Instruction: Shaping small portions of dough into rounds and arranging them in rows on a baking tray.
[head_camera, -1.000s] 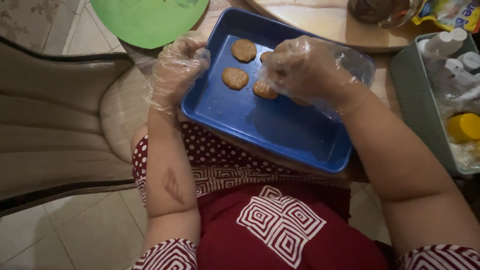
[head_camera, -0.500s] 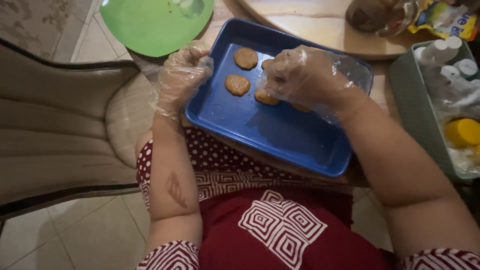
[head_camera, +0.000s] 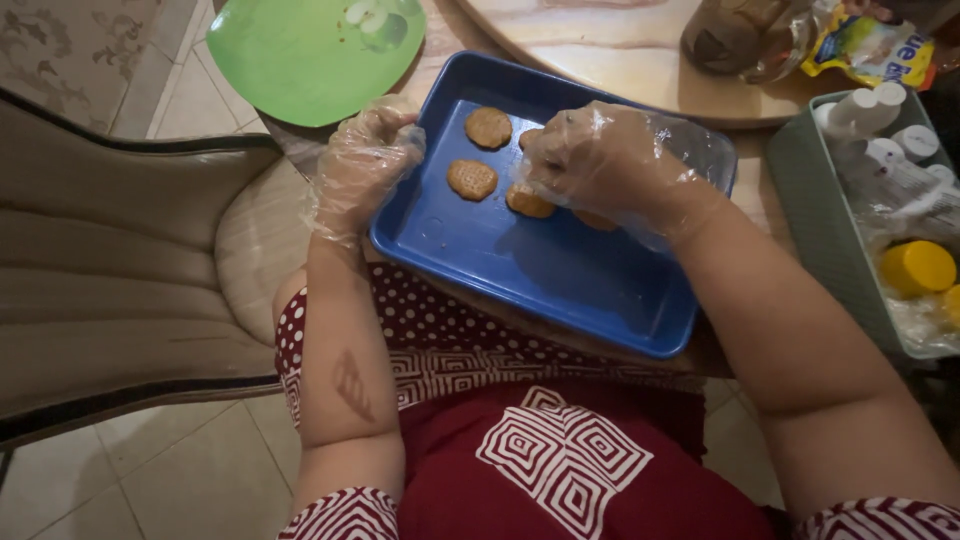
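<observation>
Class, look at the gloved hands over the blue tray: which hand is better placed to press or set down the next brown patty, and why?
Probably the right hand: it hovers over the patties inside the blue tray, fingers touching one. The left hand rests on the tray's left rim, seemingly steadying it.

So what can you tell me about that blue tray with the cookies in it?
The blue tray is a shallow rectangle with rounded corners and a raised rim, smooth and slightly glossy, like plastic or enamelled metal. It lies flat and skewed at the table's edge, over the person's lap. Flat round brown cookies cluster at its far end; the near part is bare. The gloved left hand grips its left rim, and the gloved right hand presses down among the cookies.
</observation>
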